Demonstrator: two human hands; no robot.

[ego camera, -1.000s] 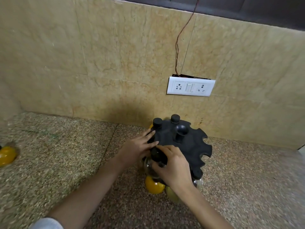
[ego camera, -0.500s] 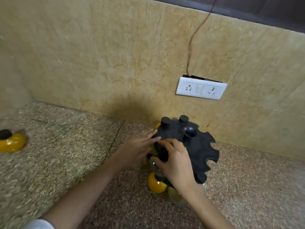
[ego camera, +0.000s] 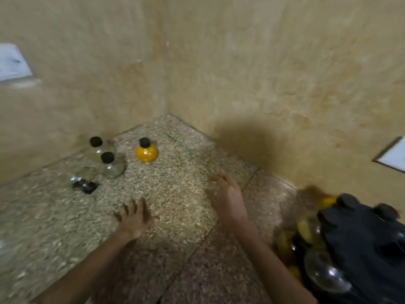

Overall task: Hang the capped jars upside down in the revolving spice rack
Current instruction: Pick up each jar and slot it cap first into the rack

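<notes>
Rack point(ego camera: 361, 238) x1; loose: clear jars point(ego camera: 110, 167) x3, yellow jar point(ego camera: 146, 152) x1 — L hand point(ego camera: 133, 220), R hand point(ego camera: 228, 194), fingers slack, empty

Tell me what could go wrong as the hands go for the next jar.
1. The two clear jars stand close together; gripping one may topple the other.
2. The tipped jar lies on its side and may roll when touched.
3. The rack sits close to the right forearm, which might bump it.
</notes>
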